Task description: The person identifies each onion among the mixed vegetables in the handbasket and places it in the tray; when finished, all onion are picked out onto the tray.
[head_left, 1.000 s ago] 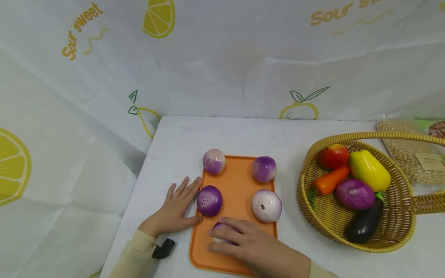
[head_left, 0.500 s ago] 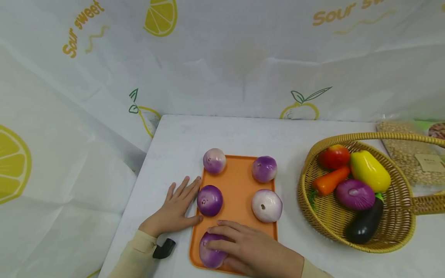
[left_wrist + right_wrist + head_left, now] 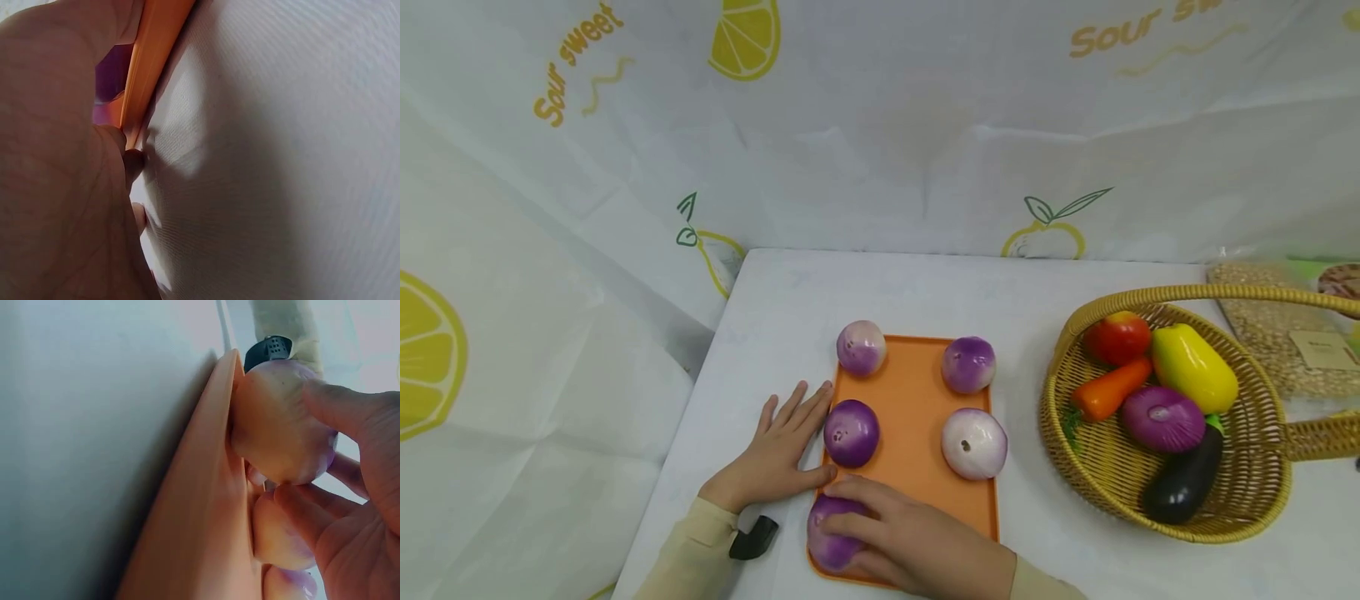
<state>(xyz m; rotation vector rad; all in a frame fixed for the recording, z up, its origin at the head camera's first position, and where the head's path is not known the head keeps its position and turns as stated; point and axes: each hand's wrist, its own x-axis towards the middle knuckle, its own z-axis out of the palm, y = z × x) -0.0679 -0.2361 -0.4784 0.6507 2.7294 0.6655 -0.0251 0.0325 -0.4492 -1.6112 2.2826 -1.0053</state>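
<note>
An orange tray [image 3: 917, 383] lies on the white table and bears several round purple-and-white onions. My right hand [image 3: 917, 537] grips a purple onion [image 3: 833, 533] at the tray's near left corner. In the right wrist view, thumb and fingers curl round this onion [image 3: 278, 422], close against the tray's rim. My left hand [image 3: 775, 458] rests flat on the table, fingers spread, along the tray's left edge with the thumb at the rim. Beside it on the tray is a dark purple onion [image 3: 852, 433]. A paler onion [image 3: 861, 348] sits at the far left corner.
On the tray's right side are a purple-topped onion [image 3: 968, 365] and a whitish onion [image 3: 974, 443]. To the right stands a wicker basket [image 3: 1258, 467] with a tall handle, holding several vegetables. A bag of grain-like pieces [image 3: 1273, 333] lies behind it.
My right hand has moved left with the onion, from the tray's nearer middle to its near left corner. The left hand stays where it was.
</note>
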